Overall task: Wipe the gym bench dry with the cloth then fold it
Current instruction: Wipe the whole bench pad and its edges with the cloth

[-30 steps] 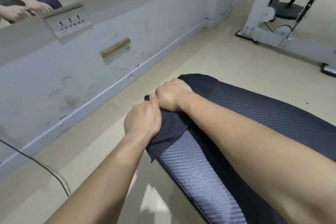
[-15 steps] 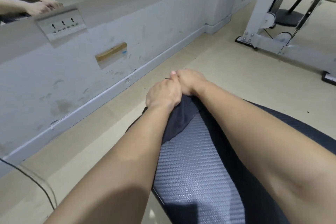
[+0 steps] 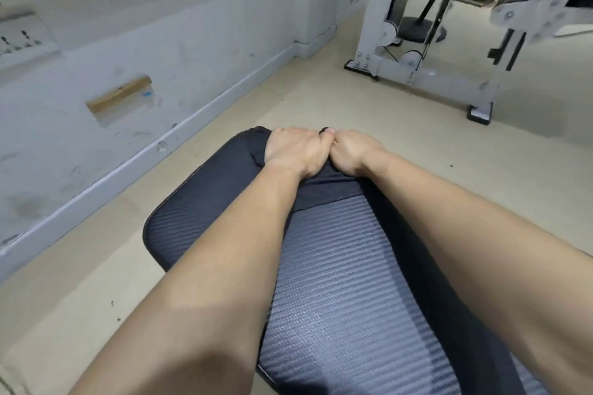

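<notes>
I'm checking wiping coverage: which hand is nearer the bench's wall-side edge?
The left hand, gripping the dark cloth on the grey ribbed gym bench; the right hand grips beside it, toward the white cable machine.

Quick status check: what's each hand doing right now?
Left hand: fingers curled, gripping the dark cloth at the far end of the bench.
Right hand: fingers curled, gripping the same cloth.
</notes>
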A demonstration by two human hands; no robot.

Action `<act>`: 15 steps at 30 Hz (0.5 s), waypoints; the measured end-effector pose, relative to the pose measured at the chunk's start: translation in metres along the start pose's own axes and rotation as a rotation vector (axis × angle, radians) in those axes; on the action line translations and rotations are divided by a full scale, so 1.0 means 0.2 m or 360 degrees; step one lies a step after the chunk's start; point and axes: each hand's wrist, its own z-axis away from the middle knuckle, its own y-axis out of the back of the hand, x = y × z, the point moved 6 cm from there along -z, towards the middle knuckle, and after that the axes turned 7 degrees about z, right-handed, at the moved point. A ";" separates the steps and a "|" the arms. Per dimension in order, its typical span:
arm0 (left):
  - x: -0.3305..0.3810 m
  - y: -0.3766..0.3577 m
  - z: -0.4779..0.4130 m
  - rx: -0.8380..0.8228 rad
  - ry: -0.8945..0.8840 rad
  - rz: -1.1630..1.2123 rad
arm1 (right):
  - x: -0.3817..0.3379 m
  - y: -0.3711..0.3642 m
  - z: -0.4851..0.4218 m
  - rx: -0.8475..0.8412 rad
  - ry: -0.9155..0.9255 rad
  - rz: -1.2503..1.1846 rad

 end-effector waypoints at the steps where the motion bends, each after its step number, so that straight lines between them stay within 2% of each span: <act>1: 0.07 -0.02 0.00 -0.0006 -0.0033 -0.0012 | 0.07 0.00 0.05 0.0000 -0.0049 0.0009; 9: 0.62 -0.14 0.10 -0.0108 -0.0267 -0.0084 | 0.55 0.01 0.43 0.0049 -0.0371 0.0101; 12: 0.74 -0.17 0.23 -0.0079 -0.0352 0.0061 | 0.63 0.00 0.58 0.0101 -0.0403 0.0161; 15: 0.73 -0.16 0.44 -0.0177 -0.0420 0.0263 | 0.57 -0.06 0.73 0.0109 -0.0328 0.0259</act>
